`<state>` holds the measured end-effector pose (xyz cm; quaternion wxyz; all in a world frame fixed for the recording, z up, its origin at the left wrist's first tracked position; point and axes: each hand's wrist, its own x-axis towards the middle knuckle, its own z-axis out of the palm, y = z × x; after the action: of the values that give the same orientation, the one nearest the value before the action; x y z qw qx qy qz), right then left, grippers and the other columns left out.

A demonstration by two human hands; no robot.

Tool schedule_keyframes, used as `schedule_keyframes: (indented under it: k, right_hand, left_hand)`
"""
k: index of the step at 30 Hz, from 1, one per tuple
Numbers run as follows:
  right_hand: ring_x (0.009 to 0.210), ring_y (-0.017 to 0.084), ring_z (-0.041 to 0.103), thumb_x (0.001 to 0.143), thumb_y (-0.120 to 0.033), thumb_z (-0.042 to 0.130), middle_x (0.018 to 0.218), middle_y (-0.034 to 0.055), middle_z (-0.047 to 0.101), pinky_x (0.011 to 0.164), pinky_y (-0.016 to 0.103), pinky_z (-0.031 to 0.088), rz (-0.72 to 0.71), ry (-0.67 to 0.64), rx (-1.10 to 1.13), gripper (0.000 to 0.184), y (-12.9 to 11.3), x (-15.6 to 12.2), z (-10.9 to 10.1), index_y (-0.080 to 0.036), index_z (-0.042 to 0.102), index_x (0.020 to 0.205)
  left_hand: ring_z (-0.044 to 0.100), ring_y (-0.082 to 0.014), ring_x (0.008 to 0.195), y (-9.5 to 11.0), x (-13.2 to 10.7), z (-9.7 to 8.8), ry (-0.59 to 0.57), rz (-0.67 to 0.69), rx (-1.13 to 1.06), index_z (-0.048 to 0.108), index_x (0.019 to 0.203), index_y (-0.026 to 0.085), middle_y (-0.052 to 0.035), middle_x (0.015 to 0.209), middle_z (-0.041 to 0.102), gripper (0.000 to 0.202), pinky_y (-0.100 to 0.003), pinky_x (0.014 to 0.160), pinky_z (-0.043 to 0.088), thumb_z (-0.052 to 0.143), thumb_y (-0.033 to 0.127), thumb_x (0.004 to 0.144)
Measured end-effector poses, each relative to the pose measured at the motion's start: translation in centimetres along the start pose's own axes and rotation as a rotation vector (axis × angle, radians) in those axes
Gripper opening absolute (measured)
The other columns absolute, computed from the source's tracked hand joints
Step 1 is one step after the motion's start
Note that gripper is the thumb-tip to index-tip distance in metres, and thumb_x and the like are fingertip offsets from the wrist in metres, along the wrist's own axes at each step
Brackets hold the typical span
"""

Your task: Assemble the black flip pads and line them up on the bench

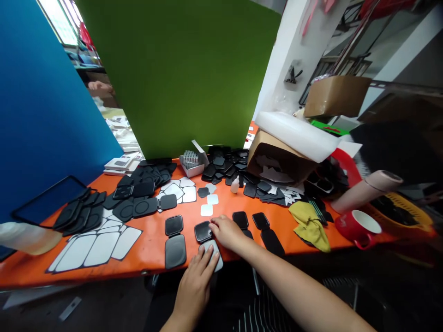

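Observation:
A black hinged two-panel folding pad lies unfolded before me at the orange table's front edge. My left hand (195, 279) rests with stretched fingers on its near panel, topped by a white rounded sheet (217, 263). At the dark far panel (202, 231), my right hand (225, 233) has its fingers bent together at the right edge; what is between the fingertips, if anything, is too small to tell. Another unfolded pad (175, 251) lies to the left, and two more lie to the right, one (272, 240) partly behind my right forearm. Small white squares (206, 210) sit just beyond.
White rounded sheets (98, 248) and stacked black pads (83, 216) spread over the left side. A small dropper bottle (235, 185), an open box of small parts (192, 163) and a cardboard box (277, 157) stand behind. Rightward are a yellow cloth (311, 226) and red mug (358, 228).

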<state>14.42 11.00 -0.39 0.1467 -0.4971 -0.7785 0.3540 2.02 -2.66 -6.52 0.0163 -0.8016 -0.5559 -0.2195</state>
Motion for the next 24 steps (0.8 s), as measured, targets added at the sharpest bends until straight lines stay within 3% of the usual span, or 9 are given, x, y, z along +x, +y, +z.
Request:
schedule_keyframes:
  k: [3,6,8,11,13,16,18,21,24]
  right_hand:
    - [0.08,0.018,0.059,0.085,-0.042,0.039,0.09,0.008,0.065,0.069,0.026,0.042,0.039,-0.1,0.149,0.037,-0.4,-0.9,0.9,-0.015,0.061,0.098]
    - [0.072,0.016,0.059,0.081,-0.042,0.046,0.081,0.0042,0.065,0.064,0.024,0.043,0.073,-0.187,0.568,0.033,-1.2,-1.9,1.9,-0.014,0.06,0.088]
    - [0.072,0.016,0.057,0.078,-0.042,0.051,0.08,0.0041,0.064,0.065,0.025,0.042,0.089,-0.156,0.809,0.031,-1.7,-2.3,2.8,-0.013,0.059,0.084]
    - [0.069,0.016,0.056,0.079,-0.048,0.047,0.076,0.0043,0.062,0.063,0.025,0.041,0.085,-0.125,0.871,0.038,-2.7,-2.8,4.5,-0.012,0.058,0.081]
    - [0.067,0.016,0.056,0.081,-0.053,0.039,0.072,0.0046,0.061,0.06,0.025,0.041,0.072,-0.172,0.783,0.045,-3.6,-3.0,5.6,-0.012,0.058,0.077]
    - [0.068,0.017,0.056,0.087,-0.054,0.023,0.072,0.0049,0.061,0.061,0.026,0.04,-0.005,-0.213,0.506,0.055,-5.0,-2.5,6.5,-0.014,0.059,0.075]
    - [0.074,0.019,0.057,0.087,-0.052,0.023,0.079,0.006,0.062,0.064,0.028,0.04,-0.05,-0.129,0.236,0.051,-5.8,-1.7,6.4,-0.016,0.059,0.083]
    - [0.082,0.026,0.057,0.077,-0.054,0.044,0.091,0.0112,0.06,0.068,0.034,0.041,-0.052,-0.028,-0.175,0.044,-6.9,-0.2,6.1,-0.016,0.056,0.096]
    - [0.083,0.029,0.057,0.071,-0.049,0.054,0.094,0.0147,0.059,0.067,0.037,0.043,-0.025,-0.055,-0.348,0.046,-7.6,1.0,6.4,-0.013,0.055,0.099]
  left_hand:
    - [0.028,-0.0248,0.127,0.1,-0.7,-0.9,0.045,0.028,-0.148,0.03,0.133,0.028,-0.0044,0.134,0.04,0.062,-0.041,0.097,0.035,0.036,0.002,0.078]
    - [0.03,-0.0264,0.125,0.4,-1.5,-2.3,0.037,-0.019,-0.351,0.041,0.126,0.034,-0.003,0.134,0.039,0.057,-0.044,0.099,0.031,0.042,0.005,0.077]
    - [0.029,-0.0286,0.125,0.8,-2.0,-3.5,0.101,-0.211,-0.567,0.048,0.121,0.034,-0.0027,0.137,0.034,0.055,-0.046,0.101,0.026,0.05,0.007,0.074]
    - [0.035,-0.0315,0.122,1.3,-2.1,-5.1,0.249,-0.683,-1.028,0.049,0.121,0.028,-0.0073,0.135,0.037,0.059,-0.046,0.099,0.03,0.065,0.014,0.066]
    - [0.045,-0.0325,0.114,1.5,-1.9,-6.0,0.217,-0.986,-1.357,0.056,0.115,0.021,-0.0122,0.123,0.052,0.054,-0.045,0.093,0.038,0.07,0.02,0.063]
    - [0.056,-0.0308,0.1,0.8,-1.8,-6.8,0.194,-1.245,-1.644,0.062,0.1,0.014,-0.0131,0.103,0.065,0.041,-0.039,0.083,0.047,0.072,0.026,0.062]
    - [0.06,-0.0253,0.093,-0.5,-1.8,-7.1,0.346,-1.322,-1.655,0.059,0.104,0.018,-0.0087,0.101,0.066,0.042,-0.031,0.074,0.051,0.07,0.029,0.065]
    - [0.063,-0.0168,0.084,-2.9,-1.4,-7.1,0.577,-1.365,-1.549,0.054,0.111,0.027,-0.003,0.104,0.064,0.04,-0.02,0.059,0.05,0.064,0.025,0.072]
    - [0.063,-0.0163,0.085,-4.8,-0.7,-6.4,0.623,-1.351,-1.545,0.055,0.11,0.025,-0.0052,0.105,0.063,0.032,-0.021,0.061,0.051,0.056,0.017,0.079]
